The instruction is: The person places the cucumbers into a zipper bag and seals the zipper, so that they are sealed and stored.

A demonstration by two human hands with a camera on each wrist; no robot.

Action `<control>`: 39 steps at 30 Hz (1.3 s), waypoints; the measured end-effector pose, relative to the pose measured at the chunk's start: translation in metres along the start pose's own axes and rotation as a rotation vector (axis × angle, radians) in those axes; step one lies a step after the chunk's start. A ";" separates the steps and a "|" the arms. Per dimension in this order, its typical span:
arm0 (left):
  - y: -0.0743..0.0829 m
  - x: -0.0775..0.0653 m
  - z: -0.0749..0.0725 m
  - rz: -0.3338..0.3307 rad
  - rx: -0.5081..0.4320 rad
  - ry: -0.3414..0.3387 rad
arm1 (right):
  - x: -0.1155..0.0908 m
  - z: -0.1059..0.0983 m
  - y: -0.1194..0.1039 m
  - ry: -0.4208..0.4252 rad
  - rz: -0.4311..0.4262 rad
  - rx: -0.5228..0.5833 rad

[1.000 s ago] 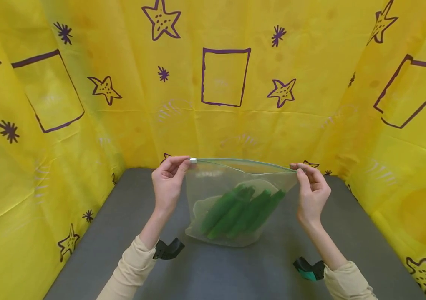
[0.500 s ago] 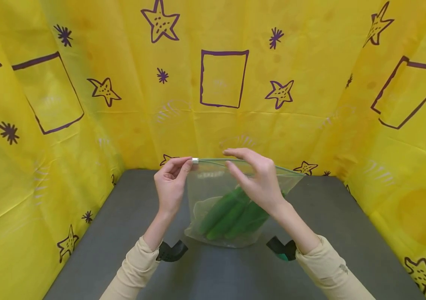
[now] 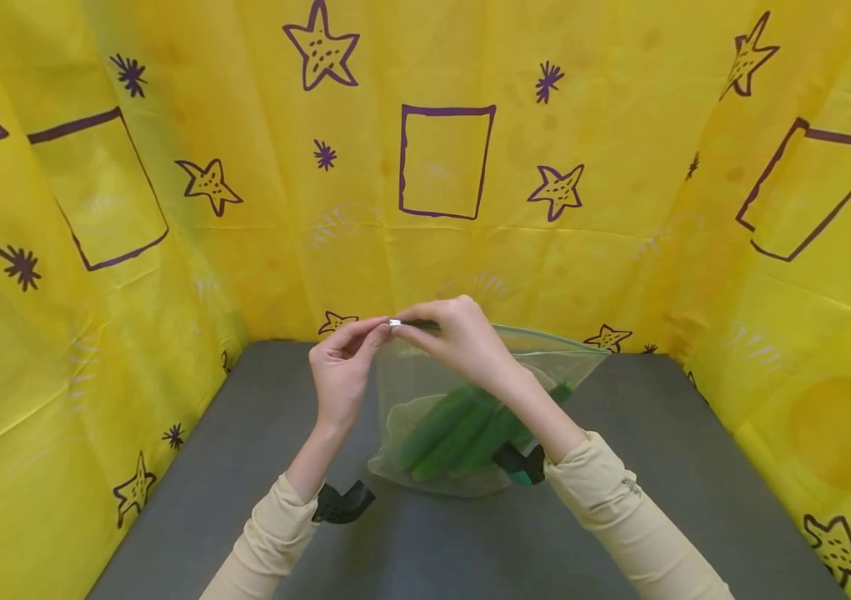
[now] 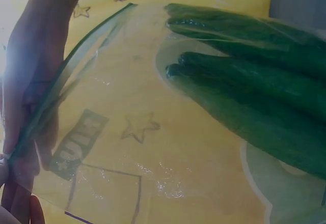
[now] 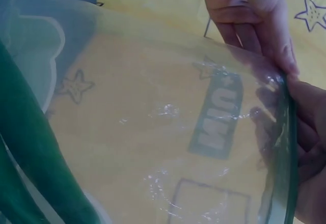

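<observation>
A clear zip bag [image 3: 398,375] with a green-edged top hangs upright over the table in the head view. Several long cucumbers [image 3: 443,429] lie slanted inside it. My left hand [image 3: 340,371] pinches the bag's top left corner beside a small white slider [image 3: 395,322]. Right against it, my right hand [image 3: 466,342] pinches the zip edge with thumb and forefinger. Its forearm crosses in front of the bag. Unheld, the top right corner sticks out, with a gap showing along that side of the opening. In the right wrist view, both hands' fingertips meet at the zip's end [image 5: 289,84].
A dark grey table [image 3: 245,467] spreads beneath the bag. Yellow sheets [image 3: 245,100] with purple stars and rectangles enclose it at the back and both sides. Black mounts, such as the left wrist mount [image 3: 346,502], jut from both wrists.
My right hand has let go of the bag's top right corner and moved left along the top to the white slider, where it now pinches. The left hand has stayed at its corner.
</observation>
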State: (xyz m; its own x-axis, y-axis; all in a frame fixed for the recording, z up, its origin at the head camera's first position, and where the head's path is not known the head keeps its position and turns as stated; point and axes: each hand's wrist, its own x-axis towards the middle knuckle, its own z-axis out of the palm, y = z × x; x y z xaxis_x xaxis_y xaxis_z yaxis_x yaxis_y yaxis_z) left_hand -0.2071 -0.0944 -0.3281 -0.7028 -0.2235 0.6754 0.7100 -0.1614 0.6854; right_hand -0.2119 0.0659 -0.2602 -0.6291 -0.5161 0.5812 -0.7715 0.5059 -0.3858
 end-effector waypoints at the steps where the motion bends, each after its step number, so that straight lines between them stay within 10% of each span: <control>1: 0.000 0.000 0.000 0.001 0.001 0.001 | 0.000 0.001 0.001 0.012 -0.003 0.003; 21: 0.012 0.004 0.004 0.001 0.233 0.087 | -0.004 -0.004 0.005 0.074 -0.020 0.036; 39: 0.008 0.010 -0.016 -0.027 0.275 0.202 | -0.049 -0.039 0.036 0.100 -0.006 -0.039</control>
State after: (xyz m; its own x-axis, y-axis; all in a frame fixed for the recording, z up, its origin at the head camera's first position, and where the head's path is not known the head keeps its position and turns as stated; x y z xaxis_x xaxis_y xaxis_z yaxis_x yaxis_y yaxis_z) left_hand -0.2082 -0.1131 -0.3203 -0.6785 -0.4126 0.6077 0.6340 0.0889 0.7682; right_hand -0.2047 0.1364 -0.2746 -0.6101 -0.4487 0.6530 -0.7698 0.5306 -0.3547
